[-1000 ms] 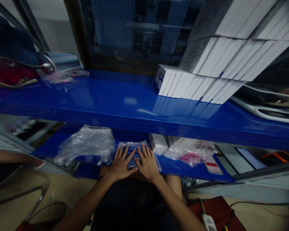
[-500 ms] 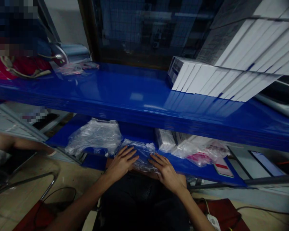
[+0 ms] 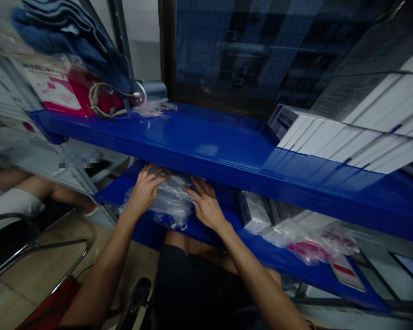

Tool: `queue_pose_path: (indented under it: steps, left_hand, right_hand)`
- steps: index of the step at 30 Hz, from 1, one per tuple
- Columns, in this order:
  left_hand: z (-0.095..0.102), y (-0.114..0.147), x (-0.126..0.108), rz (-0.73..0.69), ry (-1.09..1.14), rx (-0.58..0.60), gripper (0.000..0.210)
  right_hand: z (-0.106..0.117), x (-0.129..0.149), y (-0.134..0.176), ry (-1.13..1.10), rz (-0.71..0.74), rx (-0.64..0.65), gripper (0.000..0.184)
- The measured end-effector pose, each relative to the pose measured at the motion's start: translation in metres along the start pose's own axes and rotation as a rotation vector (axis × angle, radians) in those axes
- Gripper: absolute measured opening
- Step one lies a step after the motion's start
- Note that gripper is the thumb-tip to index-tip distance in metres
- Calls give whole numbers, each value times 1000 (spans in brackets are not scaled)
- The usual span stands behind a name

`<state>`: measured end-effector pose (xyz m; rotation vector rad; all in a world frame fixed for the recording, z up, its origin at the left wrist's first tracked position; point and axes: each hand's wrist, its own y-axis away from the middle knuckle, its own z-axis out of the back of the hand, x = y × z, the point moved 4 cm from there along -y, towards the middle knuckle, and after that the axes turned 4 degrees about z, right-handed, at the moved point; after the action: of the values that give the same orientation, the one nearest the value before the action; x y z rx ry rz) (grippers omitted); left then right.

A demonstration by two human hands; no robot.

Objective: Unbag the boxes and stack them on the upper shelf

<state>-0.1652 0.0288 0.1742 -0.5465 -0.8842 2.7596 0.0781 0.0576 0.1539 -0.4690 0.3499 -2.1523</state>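
Clear plastic bags lie in a crinkled pile on the lower blue shelf, under the edge of the upper one. My left hand is at the pile's left side, thumb and fingers on the edge of a clear plastic bag on top. At the right side, my right hand has its fingers on the same bag. Both hands are partly under the upper shelf's edge, and the fingertips are hard to make out against the shiny film.
White boxes are stacked on the upper blue shelf. Small boxes, pink plastic wrapping and a phone rest on the lower shelf's right side. A red-and-white box stands at upper left; another person's leg shows below.
Both hands have moved left and forward from the bag before my lap to the pile. The bag is gone from its earlier spot. The view has turned left.
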Motion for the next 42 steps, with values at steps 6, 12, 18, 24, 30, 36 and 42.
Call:
queue_pose_path:
  steps: [6,12,18,24,30,36,42]
  left_hand:
    - [-29,78,92,366,-144,394,59]
    - [-18,79,75,350,-146,327,64]
    - [-14,55,-13,98,31,50,42]
    - [-70,56,-114,-74,439,240,39]
    - [-151,60,-176,31,599,370,37]
    - [-184,37,-204,32,567,157,39]
    - [-170,8,-208,-107,428,50,35]
  right_hand:
    - [-99,18,-17,-144,-18,381,60]
    - [-99,17,-8,-367,-68,107,50]
    - [-46,-3,31,-256,-253,-284,34]
    - [13,-70,114,239,-721,-318,57]
    - [24,-97,161,375,-868,-197,60]
    - [26,-101,176,156,-616,-133,57]
    - [41,-103,193,-34,-502,-320,46]
